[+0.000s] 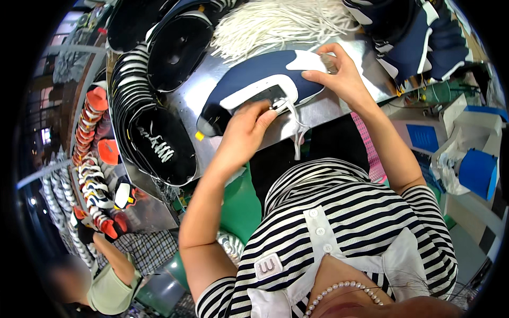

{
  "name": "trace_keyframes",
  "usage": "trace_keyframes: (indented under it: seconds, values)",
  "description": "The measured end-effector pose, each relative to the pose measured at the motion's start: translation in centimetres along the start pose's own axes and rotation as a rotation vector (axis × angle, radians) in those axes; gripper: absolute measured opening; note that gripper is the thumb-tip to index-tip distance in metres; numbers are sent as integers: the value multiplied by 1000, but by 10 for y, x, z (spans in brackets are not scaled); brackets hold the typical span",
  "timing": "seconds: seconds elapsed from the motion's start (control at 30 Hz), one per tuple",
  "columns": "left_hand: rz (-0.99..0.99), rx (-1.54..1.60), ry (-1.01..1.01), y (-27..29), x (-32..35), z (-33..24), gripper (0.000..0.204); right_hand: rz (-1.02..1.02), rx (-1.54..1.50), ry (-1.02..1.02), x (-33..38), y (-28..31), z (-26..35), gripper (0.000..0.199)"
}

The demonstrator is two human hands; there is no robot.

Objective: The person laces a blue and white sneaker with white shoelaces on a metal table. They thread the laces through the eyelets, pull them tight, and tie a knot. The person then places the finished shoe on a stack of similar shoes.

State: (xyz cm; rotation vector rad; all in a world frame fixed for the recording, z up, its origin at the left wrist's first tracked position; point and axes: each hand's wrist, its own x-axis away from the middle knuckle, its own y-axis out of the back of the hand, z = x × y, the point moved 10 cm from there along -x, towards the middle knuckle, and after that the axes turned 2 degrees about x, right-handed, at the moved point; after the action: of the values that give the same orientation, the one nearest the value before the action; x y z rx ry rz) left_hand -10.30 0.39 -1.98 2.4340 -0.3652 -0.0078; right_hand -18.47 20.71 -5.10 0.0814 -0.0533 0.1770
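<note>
A navy shoe upper (249,72) with white trim lies slantwise across the metal table in front of me. Its dark heel end, with a yellow tab, points to the lower left. My right hand (344,77) grips the white end at the right, thumb on top and fingers curled at the far edge. At the upper's opening, my left hand (246,130) is closed, with thumb and fingertips together at a white shoelace (297,130). The fingers partly hide what they pinch. The lace's loose ends hang over the table's near edge.
A heap of white shoelaces (281,24) lies at the back. Nested dark uppers (164,153) are stacked at left, and navy-and-white ones (413,47) at back right. Orange-and-white shoe parts (90,127) form rows farther left, near another person (111,281). Blue bins (477,172) stand right.
</note>
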Motion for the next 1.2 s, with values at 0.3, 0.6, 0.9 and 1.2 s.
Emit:
trace_keyframes:
  seconds: [0.3,0.6,0.9,1.2]
  values:
    - [216,618,537,-30,-17,34,16,21,68,-6,9,-19,0,52]
    - [-52,261,130,-1,-41,32,20,42,-157,-295,19,-18,-18,47]
    - [-442,-347,-246,64,-8,-38,4,-37,-298,-173,23,-11,-19,52]
    - [-1030,-900,382,309,195,67,25,-172,-388,-178,32,46,-33,52]
